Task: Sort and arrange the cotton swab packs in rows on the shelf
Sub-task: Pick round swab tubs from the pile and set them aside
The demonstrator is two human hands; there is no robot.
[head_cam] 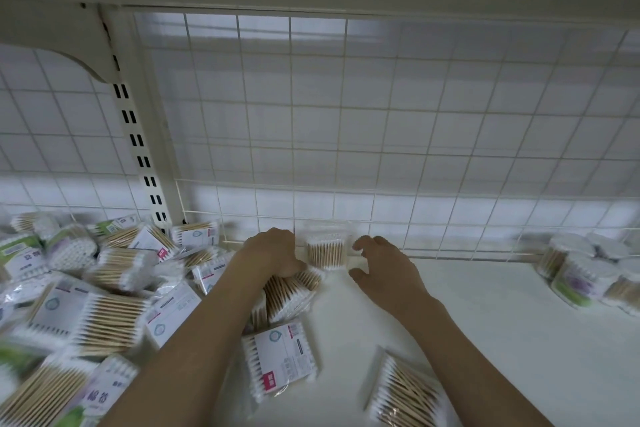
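Note:
A small clear cotton swab pack (pixel 327 251) with wooden sticks stands upright against the wire back grid on the white shelf (pixel 485 322). My left hand (pixel 273 253) lies right beside the pack's left side with its fingers curled down over more packs (pixel 291 295); what it holds is hidden. My right hand (pixel 384 269) hovers just right of the upright pack, fingers spread and relaxed, holding nothing. Two flat packs (pixel 280 357) (pixel 405 392) lie near the front between my forearms.
A loose heap of several swab packs (pixel 86 288) fills the shelf's left side. A group of round swab tubs (pixel 588 270) stands at the far right. A low wire divider (pixel 433 218) runs along the back, and a slotted upright post (pixel 138 149) stands at the left.

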